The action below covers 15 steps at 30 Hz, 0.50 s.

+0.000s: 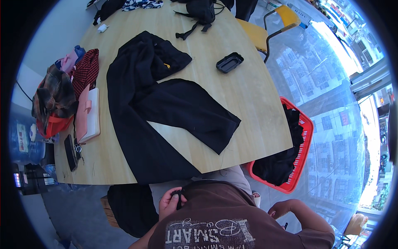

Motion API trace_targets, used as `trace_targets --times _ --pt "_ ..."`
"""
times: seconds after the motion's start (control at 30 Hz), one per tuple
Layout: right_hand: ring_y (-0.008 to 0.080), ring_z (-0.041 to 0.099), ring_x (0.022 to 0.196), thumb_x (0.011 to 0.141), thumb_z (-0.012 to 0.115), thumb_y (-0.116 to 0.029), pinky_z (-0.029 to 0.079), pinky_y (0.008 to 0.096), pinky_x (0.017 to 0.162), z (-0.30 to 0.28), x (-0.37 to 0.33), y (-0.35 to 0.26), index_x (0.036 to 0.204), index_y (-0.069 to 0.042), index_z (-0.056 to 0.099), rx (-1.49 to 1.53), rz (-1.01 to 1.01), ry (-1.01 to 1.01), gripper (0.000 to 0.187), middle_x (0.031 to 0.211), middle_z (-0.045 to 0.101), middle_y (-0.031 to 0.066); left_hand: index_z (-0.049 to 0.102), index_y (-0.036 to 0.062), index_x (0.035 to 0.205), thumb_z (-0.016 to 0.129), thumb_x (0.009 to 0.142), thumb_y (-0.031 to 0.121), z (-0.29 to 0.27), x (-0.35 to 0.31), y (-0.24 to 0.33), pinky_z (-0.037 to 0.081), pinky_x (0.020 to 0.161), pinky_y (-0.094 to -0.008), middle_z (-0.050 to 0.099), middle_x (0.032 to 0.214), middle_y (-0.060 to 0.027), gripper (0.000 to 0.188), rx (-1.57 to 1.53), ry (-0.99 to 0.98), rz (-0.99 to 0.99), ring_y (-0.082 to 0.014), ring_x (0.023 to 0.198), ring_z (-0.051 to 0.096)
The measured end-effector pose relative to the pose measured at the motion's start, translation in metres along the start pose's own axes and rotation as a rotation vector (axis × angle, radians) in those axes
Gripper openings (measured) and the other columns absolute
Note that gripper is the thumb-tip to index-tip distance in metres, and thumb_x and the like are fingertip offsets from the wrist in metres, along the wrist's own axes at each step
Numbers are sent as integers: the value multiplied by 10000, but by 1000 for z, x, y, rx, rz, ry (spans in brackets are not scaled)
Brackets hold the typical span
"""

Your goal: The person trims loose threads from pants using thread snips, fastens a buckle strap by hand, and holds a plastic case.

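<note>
Black trousers [124, 89] lie spread and partly folded on the wooden table [248, 137], legs splayed towards me. A small yellow bit shows on their upper part. My left hand [167, 204] is in front of my body, just off the table's near edge. Its fingers are closed round a small black thing [179, 199] whose kind I cannot make out. Down at my right side is my right hand [277, 208], bent inwards near my shirt, its fingers mostly hidden. On the right part of the table rests a small open black case [229, 62].
At the table's left edge are a pink notebook [85, 112], a dark phone [70, 152] and a heap of cloths [56, 93]. A red basket [306, 143] of black cloth stands by the near right corner. Black cloth [132, 209] covers a stool. Beyond is a yellow chair [253, 35].
</note>
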State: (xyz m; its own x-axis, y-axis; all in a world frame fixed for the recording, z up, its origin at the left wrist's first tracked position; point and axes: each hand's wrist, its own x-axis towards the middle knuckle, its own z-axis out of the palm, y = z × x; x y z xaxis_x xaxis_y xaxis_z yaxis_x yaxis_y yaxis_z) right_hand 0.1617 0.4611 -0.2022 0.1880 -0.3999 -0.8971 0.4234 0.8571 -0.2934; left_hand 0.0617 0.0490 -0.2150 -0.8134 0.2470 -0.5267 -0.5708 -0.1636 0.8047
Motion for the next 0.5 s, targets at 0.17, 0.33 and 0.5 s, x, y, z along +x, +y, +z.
trace_targets --times 0.17,0.33,0.5 --pt "209 570 1018 895 594 -282 411 349 931 1 1 3 1189 -142 629 3 3 6 328 1128 647 30 511 5 1228 435 960 81 -2 -2 -1 417 677 -205 627 829 -95 289 3 3 9 -105 686 505" --pt "220 573 984 882 613 -355 422 347 918 0 -2 26 1116 -169 676 16 4 97 305 1101 661 14 507 1 1226 427 961 88 0 0 4 417 678 -208 619 833 -93 290 35 16 -21 -106 687 507" --pt "218 586 928 861 620 -359 443 336 878 -9 -24 19 1086 -145 688 47 10 188 318 1061 674 20 503 1 1229 433 957 108 -5 0 9 417 687 -209 612 825 -90 300 103 20 -39 -108 691 512"
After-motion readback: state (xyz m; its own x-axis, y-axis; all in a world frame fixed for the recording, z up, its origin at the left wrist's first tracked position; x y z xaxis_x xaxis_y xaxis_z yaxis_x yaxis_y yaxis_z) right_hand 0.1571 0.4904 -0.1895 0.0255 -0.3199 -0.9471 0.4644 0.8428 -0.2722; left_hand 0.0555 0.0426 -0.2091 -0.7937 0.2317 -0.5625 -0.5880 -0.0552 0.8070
